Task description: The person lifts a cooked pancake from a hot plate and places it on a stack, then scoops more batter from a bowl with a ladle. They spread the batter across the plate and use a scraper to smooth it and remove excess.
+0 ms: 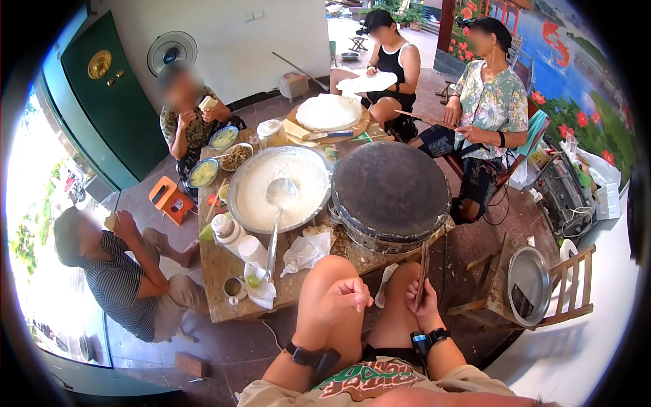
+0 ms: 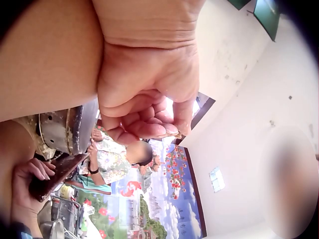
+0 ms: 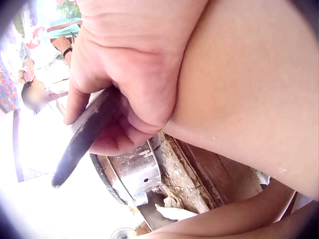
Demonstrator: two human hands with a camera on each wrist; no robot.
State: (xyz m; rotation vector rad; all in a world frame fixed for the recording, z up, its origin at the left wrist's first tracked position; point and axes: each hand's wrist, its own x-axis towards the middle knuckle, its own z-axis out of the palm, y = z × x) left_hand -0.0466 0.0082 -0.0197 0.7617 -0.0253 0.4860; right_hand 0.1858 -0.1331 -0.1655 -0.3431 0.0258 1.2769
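My right hand (image 1: 426,305) lies by the right thigh and grips a dark, flat scraper (image 1: 424,275) by its edge. In the right wrist view the scraper (image 3: 82,139) juts out between thumb and fingers. My left hand (image 1: 342,302) rests over the left knee, its fingers loosely curled and holding nothing, as the left wrist view also shows. Ahead of the knees stands a round black griddle (image 1: 391,190) on a metal drum. To its left a wide metal basin (image 1: 234,203) holds white batter, with a ladle (image 1: 277,234) lying in it, handle toward me.
The wooden table (image 1: 220,292) carries a white bottle (image 1: 228,230), a cup (image 1: 252,251), crumpled tissue (image 1: 305,252), bowls of food and a stack of pale flatbreads (image 1: 329,110). Several people sit around it. At right a metal basin (image 1: 529,261) sits on a wooden chair (image 1: 576,285).
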